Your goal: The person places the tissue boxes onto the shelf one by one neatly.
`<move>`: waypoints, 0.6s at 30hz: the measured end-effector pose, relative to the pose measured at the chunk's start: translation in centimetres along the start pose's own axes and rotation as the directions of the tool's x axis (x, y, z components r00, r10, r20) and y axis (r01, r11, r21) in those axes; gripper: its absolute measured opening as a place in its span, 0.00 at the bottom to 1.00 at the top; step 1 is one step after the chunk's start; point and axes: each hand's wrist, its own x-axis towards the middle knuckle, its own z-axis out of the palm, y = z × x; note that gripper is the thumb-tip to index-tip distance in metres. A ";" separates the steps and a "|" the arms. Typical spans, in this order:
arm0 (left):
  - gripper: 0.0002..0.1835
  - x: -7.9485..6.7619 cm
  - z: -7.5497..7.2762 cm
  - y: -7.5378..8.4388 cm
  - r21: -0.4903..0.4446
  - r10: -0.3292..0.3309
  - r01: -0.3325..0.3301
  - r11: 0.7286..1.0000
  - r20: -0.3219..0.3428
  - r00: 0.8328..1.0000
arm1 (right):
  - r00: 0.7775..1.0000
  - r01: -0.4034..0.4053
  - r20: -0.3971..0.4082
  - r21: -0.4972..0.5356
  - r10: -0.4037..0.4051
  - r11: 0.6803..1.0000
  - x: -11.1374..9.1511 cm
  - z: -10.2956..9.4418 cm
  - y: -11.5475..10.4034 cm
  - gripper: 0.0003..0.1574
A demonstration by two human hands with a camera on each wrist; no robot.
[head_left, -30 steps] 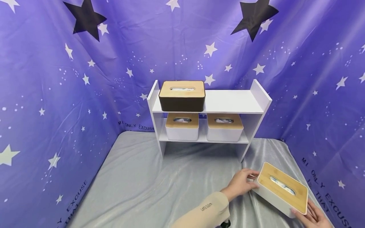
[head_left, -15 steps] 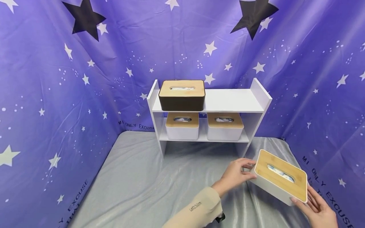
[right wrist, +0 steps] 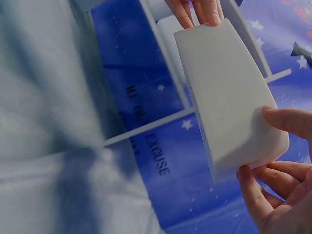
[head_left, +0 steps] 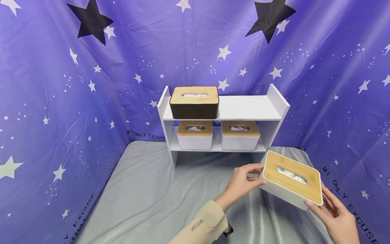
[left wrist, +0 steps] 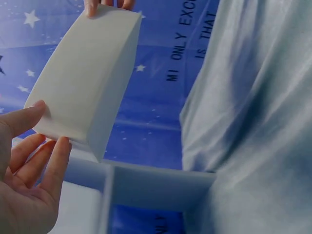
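A white tissue box [head_left: 292, 178] with a light wooden lid is held tilted in the air, right of the shelf's front. Its oval slot shows patterned tissue inside. My left hand [head_left: 243, 181] grips the box's left end, thumb on the near side and fingers round the end. At the opposite end my right hand [head_left: 338, 210] holds it the same way. Both wrist views show the plain white side of the box [left wrist: 85, 73], with a hand at each end. In the right wrist view my right thumb presses that side of the box [right wrist: 229, 97].
A white two-tier shelf [head_left: 250, 107] stands at the back. On its upper board, at the left, is a dark brown tissue box [head_left: 195, 110]; two white ones [head_left: 195, 142] [head_left: 240, 143] sit below. Grey cloth [head_left: 137, 196] covers the surface, with purple starry curtains [head_left: 189, 44] around it.
Both hands have carried the tissue box up and to the left, nearer the shelf, holding it throughout. The shelf and the boxes on it have not moved.
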 end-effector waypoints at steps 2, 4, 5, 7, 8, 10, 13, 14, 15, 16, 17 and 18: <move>0.27 -0.1 -0.6 0.5 -0.009 0.017 -0.018 1.000 -0.013 1.000 | 1.000 0.025 0.004 0.028 -0.025 0.999 -0.1 0.5 -0.7 0.51; 0.27 -0.2 -1.2 1.0 -0.026 0.038 -0.038 0.999 -0.029 0.999 | 0.998 0.056 0.009 0.055 -0.057 0.997 -0.2 1.1 -1.5 0.50; 0.27 -0.3 -1.6 1.3 -0.039 0.048 -0.049 0.998 -0.037 0.998 | 0.997 0.070 0.014 0.072 -0.071 0.995 -0.2 1.4 -1.9 0.50; 0.27 -0.4 -2.3 1.9 -0.053 0.070 -0.073 0.996 -0.053 0.996 | 0.994 0.106 0.013 0.069 -0.107 0.992 -0.2 1.9 -2.7 0.50; 0.27 -0.5 -2.6 2.2 -0.055 0.080 -0.083 0.995 -0.060 0.995 | 0.992 0.124 0.012 0.062 -0.125 0.990 -0.3 2.1 -3.1 0.49; 0.27 -0.6 -3.3 2.7 -0.063 0.098 -0.103 0.993 -0.074 0.992 | 0.988 0.153 0.009 0.056 -0.154 0.987 -0.3 2.6 -3.8 0.49; 0.27 -0.8 -4.1 3.2 -0.104 0.098 -0.107 0.989 -0.089 0.991 | 0.981 0.195 0.002 0.054 -0.196 0.979 -0.3 3.2 -4.9 0.47; 0.27 -0.8 -4.4 3.3 -0.118 0.096 -0.107 0.987 -0.095 0.991 | 0.979 0.206 0.002 0.057 -0.206 0.977 -0.4 3.4 -5.2 0.47; 0.27 -0.9 -4.7 3.5 -0.132 0.096 -0.109 0.985 -0.101 0.990 | 0.977 0.215 0.000 0.063 -0.215 0.975 -0.4 3.7 -5.5 0.47; 0.27 -0.9 -4.9 3.6 -0.144 0.096 -0.111 0.983 -0.109 0.989 | 0.974 0.227 -0.002 0.064 -0.227 0.972 -0.4 4.0 -5.8 0.46; 0.27 -1.0 -5.2 3.8 -0.151 0.101 -0.118 0.981 -0.115 0.988 | 0.972 0.236 -0.004 0.063 -0.236 0.970 -0.4 4.2 -6.1 0.46; 0.27 -1.0 -5.4 3.9 -0.143 0.116 -0.133 0.981 -0.125 0.985 | 0.969 0.245 -0.002 0.063 -0.245 0.968 -0.4 4.5 -6.5 0.46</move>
